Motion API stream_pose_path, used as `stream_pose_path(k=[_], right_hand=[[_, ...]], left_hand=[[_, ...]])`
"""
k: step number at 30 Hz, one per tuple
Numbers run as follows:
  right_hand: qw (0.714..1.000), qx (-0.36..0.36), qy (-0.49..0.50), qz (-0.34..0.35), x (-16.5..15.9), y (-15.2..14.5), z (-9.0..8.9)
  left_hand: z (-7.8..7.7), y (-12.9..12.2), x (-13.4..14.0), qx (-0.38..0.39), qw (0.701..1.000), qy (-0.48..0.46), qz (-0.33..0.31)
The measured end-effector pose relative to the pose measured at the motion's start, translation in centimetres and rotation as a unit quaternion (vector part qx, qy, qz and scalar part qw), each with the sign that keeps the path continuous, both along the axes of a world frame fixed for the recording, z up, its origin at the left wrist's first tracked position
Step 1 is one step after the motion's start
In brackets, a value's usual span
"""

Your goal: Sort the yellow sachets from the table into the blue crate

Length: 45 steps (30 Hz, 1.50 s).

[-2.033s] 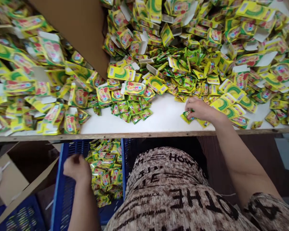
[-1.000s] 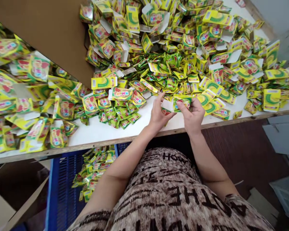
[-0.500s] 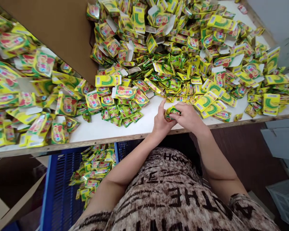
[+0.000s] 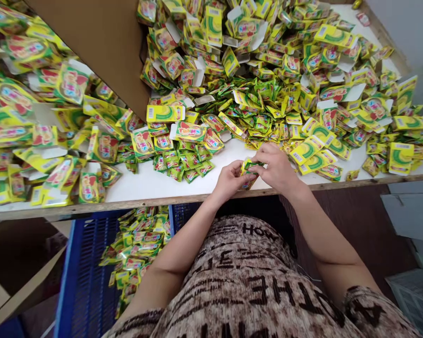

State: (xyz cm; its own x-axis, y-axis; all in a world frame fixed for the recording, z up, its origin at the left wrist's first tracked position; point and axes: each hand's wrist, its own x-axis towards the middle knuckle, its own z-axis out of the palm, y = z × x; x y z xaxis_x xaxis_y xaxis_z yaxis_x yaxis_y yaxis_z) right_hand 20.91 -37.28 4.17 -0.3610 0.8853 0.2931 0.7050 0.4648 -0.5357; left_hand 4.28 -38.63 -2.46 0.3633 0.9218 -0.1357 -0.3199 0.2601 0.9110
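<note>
Just above the table's front edge, my left hand (image 4: 230, 179) is closed around a small yellow-and-green candy box (image 4: 247, 182). Its fingers cover much of the box. My right hand (image 4: 275, 170) meets it from the right, thumb and fingertips pinching green candy packets (image 4: 254, 164) at the box's upper end. How many packets are there, and how far they sit inside the box, I cannot tell. To the left of my hands lies a group of loose green candy packets (image 4: 188, 159) on the white tabletop (image 4: 229, 152).
A large heap of yellow candy boxes (image 4: 213, 26), several with open flaps, and loose packets covers the table's back. More boxes (image 4: 70, 84) lie left of a brown cardboard panel (image 4: 102, 47). Below the edge stands a blue crate (image 4: 79, 277) beside filled packs (image 4: 137, 253).
The view has shifted slightly. My right fingers have lifted and bent over the box's top, and my left fingers have curled more tightly round it.
</note>
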Motion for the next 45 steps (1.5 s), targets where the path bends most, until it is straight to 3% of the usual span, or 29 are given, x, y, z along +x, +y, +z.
stream_pose_path(k=[6,14,20,27,30,32,34,36,38,41,45], right_hand=[[0.997,-0.003,-0.017,0.075,0.8,-0.1,0.6],[0.983,-0.074,-0.088,0.141,-0.4,-1.0,-1.2],[0.998,-0.02,-0.001,0.061,0.3,-0.9,-1.2],[0.987,-0.111,-0.048,0.105,0.2,-1.3,-1.1],[0.992,-0.092,0.081,0.015,0.2,-1.8,-1.0],[0.964,-0.136,0.216,-0.076,0.3,-2.3,-1.5],[0.9,-0.24,0.342,-0.12,0.3,-2.8,-2.5],[0.829,-0.333,0.434,-0.118,0.4,-3.1,-3.6],[0.78,-0.386,0.482,-0.1,0.5,-3.2,-4.4],[0.752,-0.417,0.506,-0.068,0.6,-3.1,-4.6],[0.761,-0.43,0.483,-0.055,-0.4,-2.4,-4.1]], left_hand=[[-0.3,-0.2,-0.2,0.008,1.0,0.004,0.008],[-1.2,-0.6,-1.3,0.033,0.998,0.054,0.0],[-1.3,-0.8,-1.4,0.02,1.0,0.023,-0.004],[-1.4,-0.6,-1.5,0.041,0.997,0.07,0.001],[-1.0,-0.8,-1.6,0.039,0.997,0.064,0.004],[-0.6,-0.9,-1.8,0.016,0.999,0.031,0.01],[-0.3,-0.9,-2.0,-0.027,1.0,-0.007,0.0],[0.0,-0.9,-2.2,-0.074,0.997,-0.035,-0.014],[0.3,-0.9,-2.4,-0.106,0.993,-0.051,-0.022],[0.7,-0.8,-2.7,-0.133,0.988,-0.079,-0.017],[0.9,-0.8,-2.5,-0.122,0.989,-0.086,-0.012]])
